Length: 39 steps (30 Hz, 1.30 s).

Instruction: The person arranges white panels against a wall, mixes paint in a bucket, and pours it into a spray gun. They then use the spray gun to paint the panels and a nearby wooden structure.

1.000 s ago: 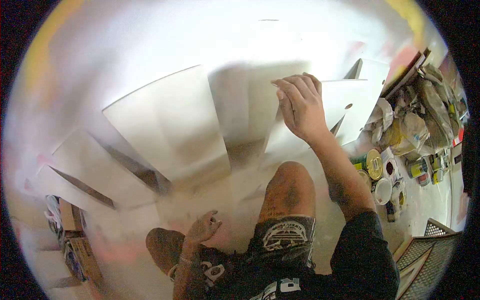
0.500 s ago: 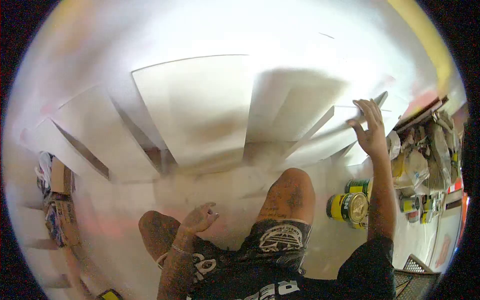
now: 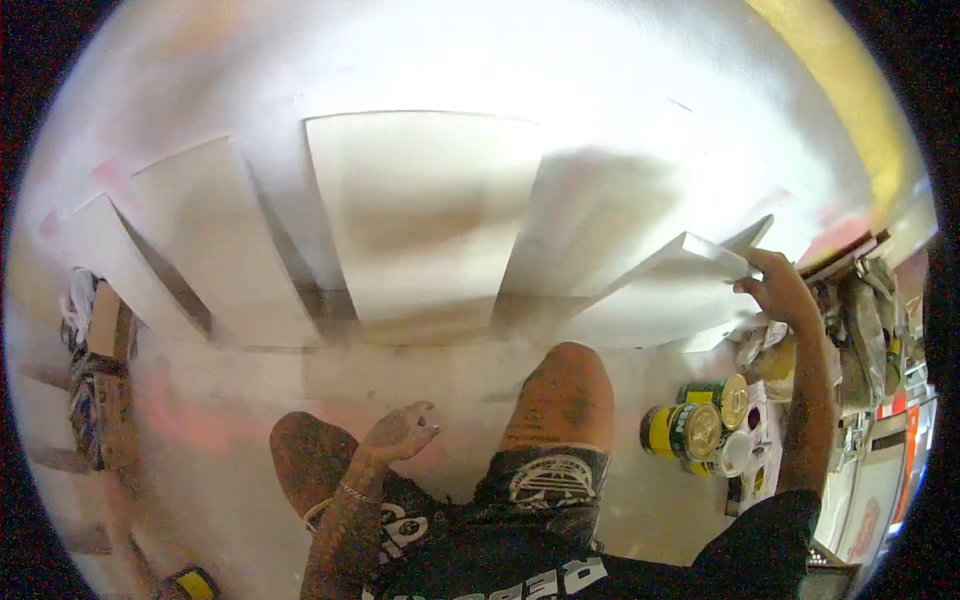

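Note:
My right hand (image 3: 785,288) grips the upper right edge of a white panel (image 3: 640,300), its thumb on the near side. That panel leans away from the wall, its top edge turned toward me, and the tip of another panel (image 3: 750,236) shows behind it. My left hand (image 3: 400,432) hangs above my lap, fingers loosely curled and apart, with nothing visible in it. Facing me, a wide white panel (image 3: 420,220) leans on the wall, grey-brown shading across its middle.
Two narrower panels, a left one (image 3: 225,240) and a far-left one (image 3: 140,265), lean alongside. Paint cans (image 3: 685,430) stand right of my knee. Hanging plastic bags (image 3: 865,330) are at the far right, cardboard boxes (image 3: 108,330) at the far left. A yellow-and-black can (image 3: 195,583) sits bottom left.
My right hand has moved right and down and closed on the panel's edge. The panel's top has tipped outward from the wall. My left hand stays nearly still; the view has shifted slightly.

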Each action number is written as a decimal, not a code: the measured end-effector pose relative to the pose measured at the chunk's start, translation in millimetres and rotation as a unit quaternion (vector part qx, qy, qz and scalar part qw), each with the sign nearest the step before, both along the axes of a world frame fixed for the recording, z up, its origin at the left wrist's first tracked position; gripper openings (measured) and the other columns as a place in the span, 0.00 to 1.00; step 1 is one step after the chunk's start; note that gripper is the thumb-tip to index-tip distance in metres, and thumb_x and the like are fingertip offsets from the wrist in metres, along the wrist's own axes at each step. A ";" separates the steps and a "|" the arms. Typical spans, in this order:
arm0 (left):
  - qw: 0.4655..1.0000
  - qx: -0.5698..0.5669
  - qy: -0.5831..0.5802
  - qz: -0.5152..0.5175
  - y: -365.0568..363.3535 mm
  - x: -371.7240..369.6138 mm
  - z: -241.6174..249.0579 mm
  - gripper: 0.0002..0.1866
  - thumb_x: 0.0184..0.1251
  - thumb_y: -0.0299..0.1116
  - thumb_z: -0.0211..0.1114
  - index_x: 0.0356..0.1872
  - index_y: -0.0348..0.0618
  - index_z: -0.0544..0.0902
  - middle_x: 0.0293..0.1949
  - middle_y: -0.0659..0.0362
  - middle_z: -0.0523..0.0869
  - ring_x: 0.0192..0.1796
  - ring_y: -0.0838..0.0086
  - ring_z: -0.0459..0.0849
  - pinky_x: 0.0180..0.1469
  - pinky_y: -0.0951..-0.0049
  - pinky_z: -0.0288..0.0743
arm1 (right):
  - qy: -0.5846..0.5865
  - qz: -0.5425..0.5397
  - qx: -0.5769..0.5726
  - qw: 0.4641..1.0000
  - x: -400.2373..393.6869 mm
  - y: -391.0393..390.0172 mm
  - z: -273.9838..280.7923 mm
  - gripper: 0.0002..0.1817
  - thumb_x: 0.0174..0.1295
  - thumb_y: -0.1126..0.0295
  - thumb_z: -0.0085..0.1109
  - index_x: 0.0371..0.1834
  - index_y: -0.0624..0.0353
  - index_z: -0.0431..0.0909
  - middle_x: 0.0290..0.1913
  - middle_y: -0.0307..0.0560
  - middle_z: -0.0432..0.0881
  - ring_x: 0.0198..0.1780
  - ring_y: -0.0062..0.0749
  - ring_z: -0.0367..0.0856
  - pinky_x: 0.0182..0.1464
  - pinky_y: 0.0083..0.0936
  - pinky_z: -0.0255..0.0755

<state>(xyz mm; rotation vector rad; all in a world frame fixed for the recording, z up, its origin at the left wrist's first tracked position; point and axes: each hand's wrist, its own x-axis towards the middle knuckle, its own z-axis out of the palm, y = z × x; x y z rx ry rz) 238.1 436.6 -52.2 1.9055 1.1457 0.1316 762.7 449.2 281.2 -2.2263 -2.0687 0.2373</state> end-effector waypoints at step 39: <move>0.999 -0.050 -0.015 -0.009 13.1 -6.3 46.3 0.27 0.63 0.43 0.62 0.60 0.38 0.71 0.42 0.46 0.83 0.44 0.60 0.83 0.46 0.63 0.77 | 0.271 -0.355 0.035 0.894 57.4 26.4 -8.1 0.21 0.61 0.53 0.55 0.28 0.63 0.77 0.18 0.41 0.75 0.09 0.18 0.61 0.09 0.17 0.53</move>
